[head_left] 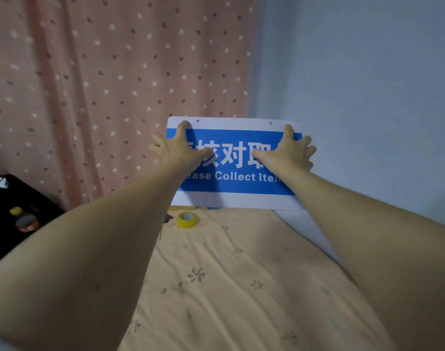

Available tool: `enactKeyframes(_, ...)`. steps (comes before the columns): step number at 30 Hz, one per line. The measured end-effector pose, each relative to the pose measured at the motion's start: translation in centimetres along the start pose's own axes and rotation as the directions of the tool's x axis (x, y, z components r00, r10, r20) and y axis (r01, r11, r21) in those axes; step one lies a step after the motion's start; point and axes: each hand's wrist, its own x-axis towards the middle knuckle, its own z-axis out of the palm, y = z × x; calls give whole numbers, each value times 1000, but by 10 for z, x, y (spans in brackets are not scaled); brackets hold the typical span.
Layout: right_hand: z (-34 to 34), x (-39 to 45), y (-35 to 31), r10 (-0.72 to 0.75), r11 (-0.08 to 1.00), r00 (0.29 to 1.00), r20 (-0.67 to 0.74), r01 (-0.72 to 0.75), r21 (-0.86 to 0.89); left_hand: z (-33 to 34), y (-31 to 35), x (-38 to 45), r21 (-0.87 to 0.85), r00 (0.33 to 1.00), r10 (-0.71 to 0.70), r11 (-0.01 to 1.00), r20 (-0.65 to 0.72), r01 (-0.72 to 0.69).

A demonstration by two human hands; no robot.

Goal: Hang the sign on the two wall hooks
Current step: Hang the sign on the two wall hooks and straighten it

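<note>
A blue and white rectangular sign (236, 183) with white lettering stands upright in front of the pink curtain and the pale wall, above the bed. Two small holes show in its white top strip, one near the left and one near the right. My left hand (177, 149) holds the sign's left part, fingers spread over the face and around the left edge. My right hand (291, 150) holds the right part, fingers wrapped around the right edge. No wall hooks are visible; whatever is behind the sign is hidden.
A roll of yellow tape (187, 219) lies on the peach floral bedsheet (229, 287) just below the sign. A pink dotted curtain (102, 84) hangs at the left. A black bag (11, 211) with a bottle sits at the far left. The pale blue wall (368, 84) is at the right.
</note>
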Motion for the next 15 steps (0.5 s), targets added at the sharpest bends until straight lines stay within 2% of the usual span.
enactKeyframes(5,-77,21,71,45,997,992,-122,-53,-63,60,81,-33,-86,993,108,991,49,-104)
enactKeyframes(8,-145,27,131,74,981,974,-213,-109,-159,112,147,-65,-201,974,195,965,112,-170)
enactKeyframes(15,-330,20,256,141,876,867,-478,-334,-348,216,326,-176,-497,890,389,836,239,-232)
